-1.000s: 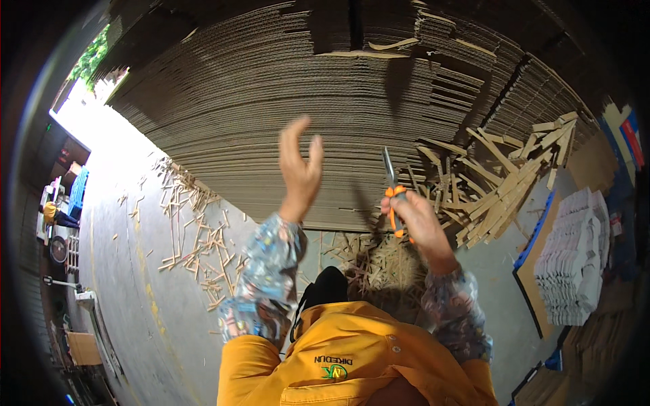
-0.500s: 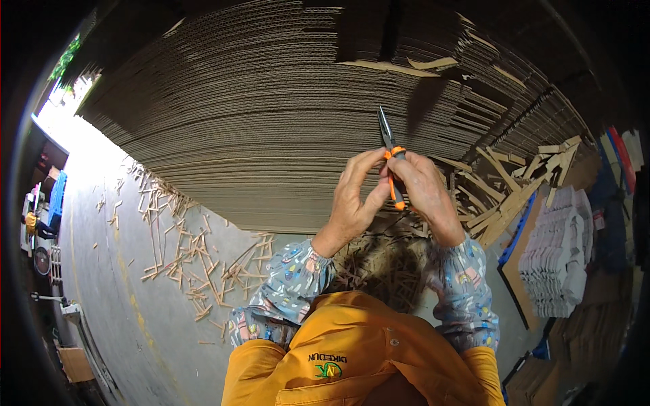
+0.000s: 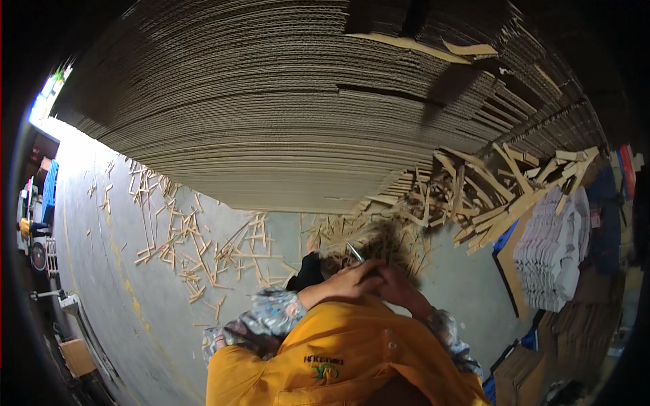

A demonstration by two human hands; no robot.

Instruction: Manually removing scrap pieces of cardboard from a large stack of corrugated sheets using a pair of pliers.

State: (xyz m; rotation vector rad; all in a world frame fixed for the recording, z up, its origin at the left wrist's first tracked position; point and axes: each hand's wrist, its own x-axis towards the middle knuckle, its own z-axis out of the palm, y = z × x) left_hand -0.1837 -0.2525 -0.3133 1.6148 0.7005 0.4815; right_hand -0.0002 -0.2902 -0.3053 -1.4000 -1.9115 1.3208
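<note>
Both my hands are drawn in close to the front of the orange-yellow apron, low over the floor. My left hand (image 3: 343,283) is closed, its fingers lapping over those of my right hand (image 3: 401,287), which is closed too. Between them they grip needle-nose pliers (image 3: 355,252). Only the metal jaws show, poking out beyond the left fingers; the handles are hidden by the hands. Ahead of them rises a tall stack of corrugated cardboard sheets (image 3: 284,159), apart from both hands.
Cardboard strips (image 3: 196,237) litter the grey floor (image 3: 162,291) at left. More scraps (image 3: 501,196) pile against the stack's right end. White-faced cut sheets (image 3: 552,250) stand farther right. A dark shoe or trouser leg (image 3: 308,272) shows below the stack.
Both hands have come down and back toward my body with the pliers, away from the stack's face. The orange handles, visible before, are now covered. The view has shifted slightly.
</note>
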